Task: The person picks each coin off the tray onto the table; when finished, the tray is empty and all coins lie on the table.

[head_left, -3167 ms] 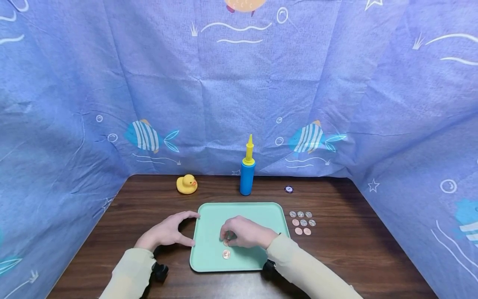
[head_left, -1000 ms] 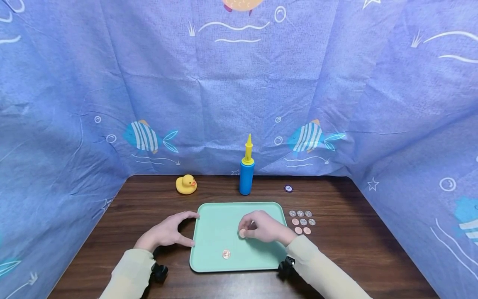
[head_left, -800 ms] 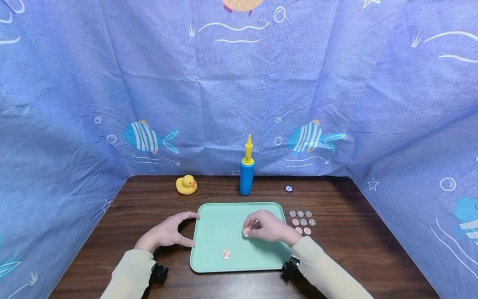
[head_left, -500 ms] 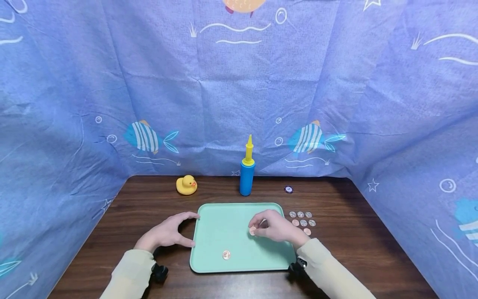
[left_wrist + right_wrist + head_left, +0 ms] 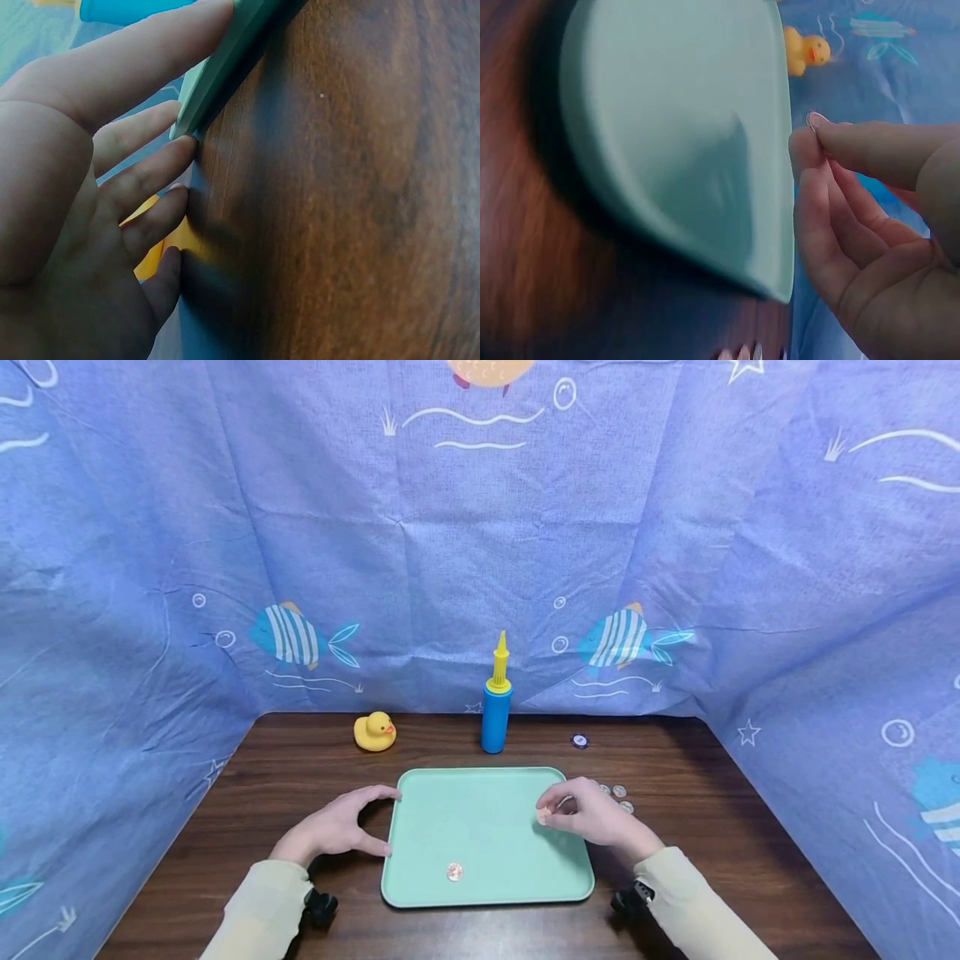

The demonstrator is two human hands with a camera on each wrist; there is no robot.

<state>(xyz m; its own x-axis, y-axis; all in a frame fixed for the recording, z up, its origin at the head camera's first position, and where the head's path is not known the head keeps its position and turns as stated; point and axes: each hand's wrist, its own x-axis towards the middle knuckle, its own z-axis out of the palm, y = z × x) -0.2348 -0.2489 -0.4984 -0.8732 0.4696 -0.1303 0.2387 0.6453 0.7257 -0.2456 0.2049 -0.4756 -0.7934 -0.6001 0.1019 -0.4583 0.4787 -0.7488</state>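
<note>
Copper coin (image 5: 543, 816) pinched by right hand (image 5: 592, 818) over tray (image 5: 480, 802) right edge | small, light, stiff, slippery: judged best held by rims | left hand (image 5: 333, 828) relaxed, fingers touching tray's left edge | second coin (image 5: 454, 871) near tray's front

Close view from the left wrist. The left hand (image 5: 67, 217) fills the left half of the frame, its fingers (image 5: 146, 176) extended and lightly spread. The thumb (image 5: 127, 71) lies along the pale green edge of the tray (image 5: 232, 60), touching it; the tip of one finger meets the tray's corner where it rests on the dark brown wooden surface (image 5: 352, 195). The remaining fingertips lie against the surface just beside that corner. A yellow shape (image 5: 161, 244), partly hidden behind the fingers, and blue cloth (image 5: 30, 37) appear in the background, both out of focus.
</note>
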